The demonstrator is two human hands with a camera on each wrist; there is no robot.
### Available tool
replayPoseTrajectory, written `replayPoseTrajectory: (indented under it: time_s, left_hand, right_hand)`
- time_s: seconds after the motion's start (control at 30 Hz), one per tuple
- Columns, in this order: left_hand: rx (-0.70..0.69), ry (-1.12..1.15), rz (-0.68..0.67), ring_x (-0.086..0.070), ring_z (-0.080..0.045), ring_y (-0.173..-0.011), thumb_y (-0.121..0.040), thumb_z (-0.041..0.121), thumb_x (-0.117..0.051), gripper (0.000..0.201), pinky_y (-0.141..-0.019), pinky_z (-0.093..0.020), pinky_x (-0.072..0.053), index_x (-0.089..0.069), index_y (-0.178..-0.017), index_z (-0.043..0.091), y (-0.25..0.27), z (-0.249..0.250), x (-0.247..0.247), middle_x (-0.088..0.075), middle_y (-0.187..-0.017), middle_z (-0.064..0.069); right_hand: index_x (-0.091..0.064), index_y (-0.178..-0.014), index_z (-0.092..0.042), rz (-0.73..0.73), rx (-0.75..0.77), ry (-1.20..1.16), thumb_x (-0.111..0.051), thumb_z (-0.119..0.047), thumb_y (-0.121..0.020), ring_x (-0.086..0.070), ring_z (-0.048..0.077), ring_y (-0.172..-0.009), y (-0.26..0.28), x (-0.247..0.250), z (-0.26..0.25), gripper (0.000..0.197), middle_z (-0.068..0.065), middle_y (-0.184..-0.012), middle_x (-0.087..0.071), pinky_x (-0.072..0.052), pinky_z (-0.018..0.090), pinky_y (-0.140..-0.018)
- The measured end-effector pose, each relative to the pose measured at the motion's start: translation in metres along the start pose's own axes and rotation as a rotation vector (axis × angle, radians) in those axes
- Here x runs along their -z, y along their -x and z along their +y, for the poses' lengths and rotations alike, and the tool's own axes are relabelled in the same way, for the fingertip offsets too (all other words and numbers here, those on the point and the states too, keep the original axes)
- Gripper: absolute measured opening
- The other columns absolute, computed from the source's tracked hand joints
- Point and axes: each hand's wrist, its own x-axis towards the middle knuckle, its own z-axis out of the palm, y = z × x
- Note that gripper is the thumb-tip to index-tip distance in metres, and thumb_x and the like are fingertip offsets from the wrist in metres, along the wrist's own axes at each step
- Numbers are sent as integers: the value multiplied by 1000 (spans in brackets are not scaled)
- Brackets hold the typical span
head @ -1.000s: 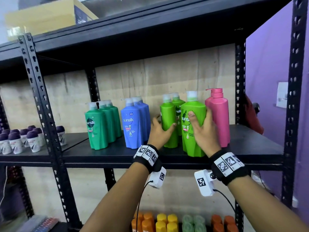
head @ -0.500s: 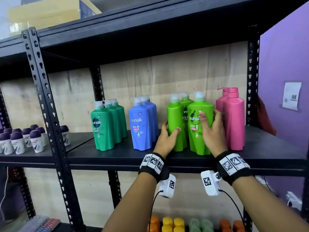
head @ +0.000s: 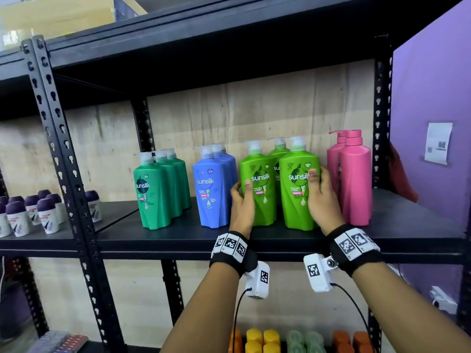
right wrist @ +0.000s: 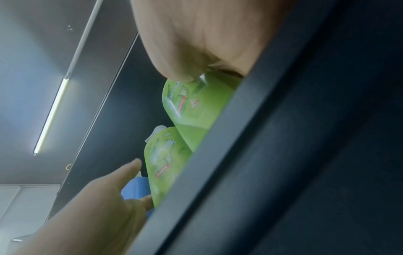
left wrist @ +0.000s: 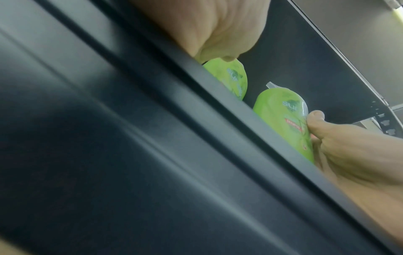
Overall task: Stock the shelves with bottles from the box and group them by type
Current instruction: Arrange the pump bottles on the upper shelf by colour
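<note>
Three light green pump bottles stand together on the black shelf [head: 178, 238]. My left hand [head: 240, 200] holds the left light green bottle [head: 262, 200], thumb on its front edge, fingers round its left side. My right hand [head: 323, 200] grips the front right light green bottle [head: 295, 200], thumb on the label, fingers between it and the pink bottles [head: 355, 179]. The third green bottle [head: 279, 159] stands behind. The left wrist view shows both bottles [left wrist: 229, 77] [left wrist: 283, 120] over the shelf lip; so does the right wrist view [right wrist: 196, 110] [right wrist: 165, 163].
Dark green bottles [head: 158, 192] and blue bottles [head: 211, 189] stand in rows to the left. Small purple-capped roll-ons [head: 46, 215] fill the neighbouring shelf. Yellow, green and orange caps [head: 262, 340] show on the shelf below. A purple wall [head: 433, 98] closes the right side.
The left light green bottle has turned so its label faces front, and my left thumb now sits near its left edge. My right hand keeps its grip.
</note>
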Motion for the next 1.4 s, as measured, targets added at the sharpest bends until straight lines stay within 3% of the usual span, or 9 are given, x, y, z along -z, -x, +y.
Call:
replayPoseTrajectory:
  time_s: [0.2, 0.4, 0.63, 0.87, 0.97, 1.1, 1.2, 1.27, 1.4]
  left_hand:
    - [-60, -18, -65, -56, -16, -123, -102, 41, -55, 62, -109, -34, -44, -26, -152, 20, 0, -4, -1, -53, -144, 1]
    - [45, 159, -105, -60, -17, -118, -102, 34, -55, 44, -112, -49, -43, -39, -142, 24, -5, -3, -1, -63, -128, 0]
    - [52, 177, -151, -60, -16, -120, -82, 55, -53, 61, -111, -46, -43, -44, -136, 30, -4, -2, 1, -63, -130, 0]
    - [45, 171, -152, -63, -14, -115, -82, 57, -52, 60, -107, -44, -48, -46, -136, 31, -7, -5, 0, -65, -124, 4]
    - [10, 153, -101, -64, 0, -107, -93, 54, -53, 52, -94, -29, -52, -44, -140, 32, -5, -7, 1, -64, -126, 7]
    - [-97, 39, -25, -63, 14, -95, -100, 47, -53, 44, -73, -6, -45, -40, -141, 34, -6, 1, 7, -62, -124, 13]
    - [-156, 34, 13, -59, 6, -104, -102, 44, -51, 48, -85, -12, -44, -39, -145, 27, -24, 25, 13, -58, -130, 5]
    - [-176, 25, 5, -60, -11, -114, -103, 42, -48, 45, -99, -27, -44, -41, -143, 24, -44, 48, 14, -58, -135, -2]
    - [-203, -37, -47, -64, -19, -105, -106, 42, -41, 35, -92, -31, -49, -47, -133, 21, -75, 85, 2, -67, -107, 1]
  right_hand:
    - [-37, -144, -33, -14, -19, -16, -34, -49, -106, -62, 8, -92, -3, -5, -2, 41, -6, -120, -62, -41, 9, -68]
    - [-36, -144, -33, -23, -50, -47, -32, -51, -106, -64, 16, -103, -4, -7, 1, 43, -1, -126, -63, -42, 24, -87]
    - [-36, -135, -39, -25, -159, -15, -24, -67, -100, -57, 17, -101, 4, -7, 6, 47, -6, -124, -57, -34, 27, -89]
    - [-40, -126, -44, -16, -155, 20, -25, -68, -99, -56, 5, -84, 4, -5, 7, 39, -10, -111, -60, -36, 29, -88]
    - [-42, -126, -46, 15, -155, 20, -26, -71, -97, -49, -12, -80, 6, -5, 7, 42, -17, -103, -58, -34, 28, -85]
    - [-39, -128, -46, -22, -149, 67, -24, -79, -91, -55, 12, -87, 9, -4, 6, 52, -13, -107, -56, -35, 29, -88]
    - [-39, -134, -38, -52, -148, 104, -22, -82, -90, -55, 18, -93, 9, -4, 6, 64, -4, -112, -59, -37, 31, -89]
    - [-39, -136, -35, -57, -153, 134, -22, -79, -92, -58, 23, -99, 9, -4, 6, 65, 2, -122, -62, -35, 31, -90]
    - [-39, -134, -33, -48, -170, 166, -21, -78, -93, -61, 36, -115, 10, -4, 5, 63, 12, -132, -63, -35, 33, -90]
